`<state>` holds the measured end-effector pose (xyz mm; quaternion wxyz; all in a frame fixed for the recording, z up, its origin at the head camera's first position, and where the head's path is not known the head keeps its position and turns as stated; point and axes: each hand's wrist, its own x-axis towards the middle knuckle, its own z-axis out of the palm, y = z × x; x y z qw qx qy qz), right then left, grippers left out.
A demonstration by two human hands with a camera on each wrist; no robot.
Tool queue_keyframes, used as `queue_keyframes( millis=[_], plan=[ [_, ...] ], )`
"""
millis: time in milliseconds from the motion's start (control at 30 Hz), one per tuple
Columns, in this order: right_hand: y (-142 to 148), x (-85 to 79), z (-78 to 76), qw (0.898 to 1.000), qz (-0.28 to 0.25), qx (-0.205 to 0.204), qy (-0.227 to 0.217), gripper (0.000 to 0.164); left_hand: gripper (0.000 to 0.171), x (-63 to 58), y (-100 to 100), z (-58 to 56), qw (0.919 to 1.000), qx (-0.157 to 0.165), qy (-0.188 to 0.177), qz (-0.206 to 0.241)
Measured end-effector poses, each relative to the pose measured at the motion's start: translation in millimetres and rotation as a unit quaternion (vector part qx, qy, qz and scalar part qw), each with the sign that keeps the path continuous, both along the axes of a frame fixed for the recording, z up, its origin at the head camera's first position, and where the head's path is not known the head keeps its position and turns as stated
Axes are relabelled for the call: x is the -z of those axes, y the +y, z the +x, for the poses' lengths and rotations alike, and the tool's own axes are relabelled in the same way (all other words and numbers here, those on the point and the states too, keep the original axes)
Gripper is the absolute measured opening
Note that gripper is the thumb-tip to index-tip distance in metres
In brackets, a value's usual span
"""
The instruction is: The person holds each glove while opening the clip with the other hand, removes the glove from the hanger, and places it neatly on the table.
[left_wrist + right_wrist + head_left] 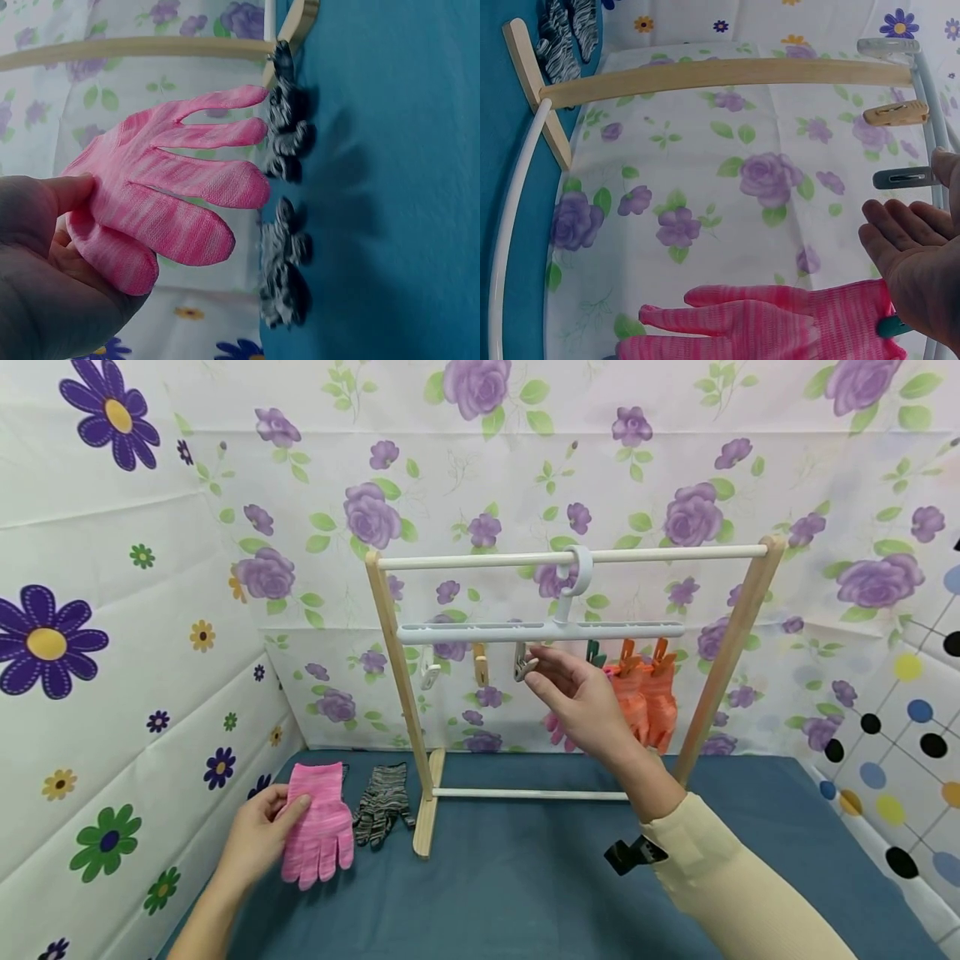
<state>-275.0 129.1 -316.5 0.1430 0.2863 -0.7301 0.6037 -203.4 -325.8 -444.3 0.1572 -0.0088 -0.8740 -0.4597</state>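
Note:
My left hand (258, 831) pinches a pink knitted glove (318, 827) near its cuff, thumb on the front face and glove fingers pointing down. The left wrist view shows the same pink glove (172, 172) hanging above the blue surface. My right hand (581, 697) is raised at a grey clothespin (521, 662) under the white hanger (480, 632). Its thumb and index finger are apart beside the clip. In the right wrist view the fingers are fairly straight, near the grey clothespin (904, 178); the thumb tip is at its upper end.
A white clothespin (428, 668) and a wooden-coloured one (481, 665) hang farther left. Orange gloves (645, 702) and another pink glove (780, 322) are clipped on the right. Black-grey gloves (384, 802) lie beside the wooden rack (397, 660) on the blue cloth (517, 877).

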Motion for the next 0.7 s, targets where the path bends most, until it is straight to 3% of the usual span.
queue_keyframes(
  millis=[333,700],
  plan=[
    [11,8.9,6.9,1.000,0.016,0.007,0.023,0.048,0.039,5.7,-26,2.8,0.9960,-0.002,-0.086,-0.021],
    [24,19.9,19.4,0.999,0.042,0.022,0.017,0.049,0.041,15.5,-42,5.0,0.9887,0.012,-0.140,-0.053]
  ],
)
